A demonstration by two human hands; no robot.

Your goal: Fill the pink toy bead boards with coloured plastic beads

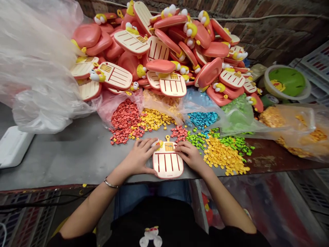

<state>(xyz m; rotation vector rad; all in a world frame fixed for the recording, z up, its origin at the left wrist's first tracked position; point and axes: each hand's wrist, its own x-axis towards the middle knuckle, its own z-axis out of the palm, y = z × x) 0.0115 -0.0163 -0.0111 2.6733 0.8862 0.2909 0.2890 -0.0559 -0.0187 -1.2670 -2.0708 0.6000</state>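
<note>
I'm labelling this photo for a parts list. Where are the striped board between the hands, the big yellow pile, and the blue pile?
Striped board (168, 168), head view, on its cream face between red stripes.
Yellow pile (223, 157), head view, on the pile's middle.
Blue pile (203, 120), head view, on the pile's middle.

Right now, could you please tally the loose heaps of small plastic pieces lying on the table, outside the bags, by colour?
Red heaps: 2
Yellow heaps: 2
Green heaps: 2
Blue heap: 1
Total: 7
</note>
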